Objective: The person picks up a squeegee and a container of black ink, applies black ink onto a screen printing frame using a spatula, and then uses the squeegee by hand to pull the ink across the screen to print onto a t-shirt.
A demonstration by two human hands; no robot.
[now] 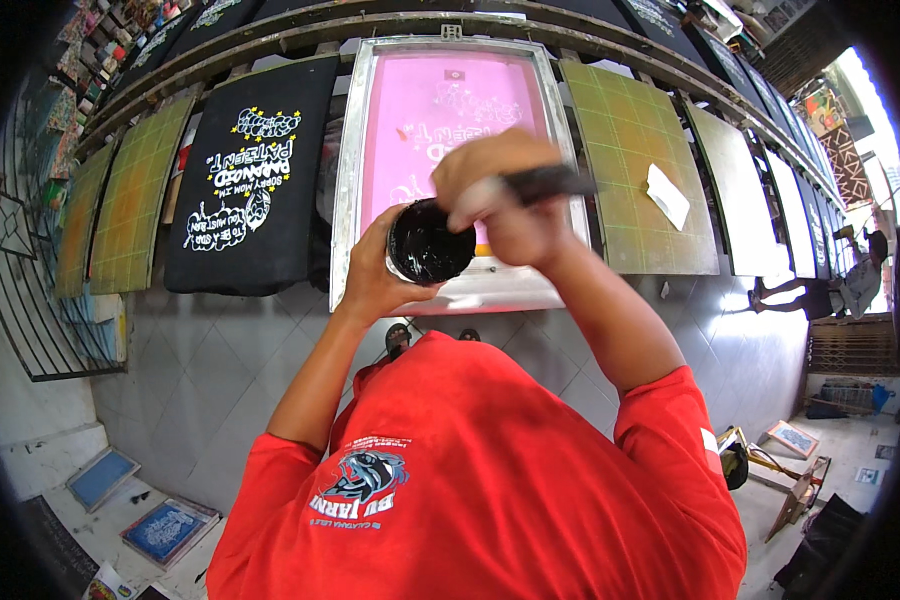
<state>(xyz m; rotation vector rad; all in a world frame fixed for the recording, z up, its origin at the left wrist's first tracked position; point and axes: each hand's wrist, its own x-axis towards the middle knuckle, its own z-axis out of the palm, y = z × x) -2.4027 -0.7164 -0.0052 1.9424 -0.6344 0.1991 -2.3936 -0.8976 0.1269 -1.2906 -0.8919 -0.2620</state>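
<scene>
My left hand (375,275) is wrapped round an open tub (432,243), its inside coated with thick black paint or ink. Over the tub's right rim is my right hand (500,205), smeared by motion. Its fingers are closed round a dark, stick-like tool (550,183) that points to the right; its exact kind is too blurred to tell. Beneath both hands lies a screen-printing frame (355,150) with pink mesh and pale lettering. Part of the mesh is hidden by my hands and the tub.
Left of the frame, a black printed shirt (255,180) is stretched on a board. Bare yellow-green boards (635,150) flank these, one with a white paper scrap (667,197). Smaller screens (170,530) lie at the lower left. A person (855,285) is at the far right.
</scene>
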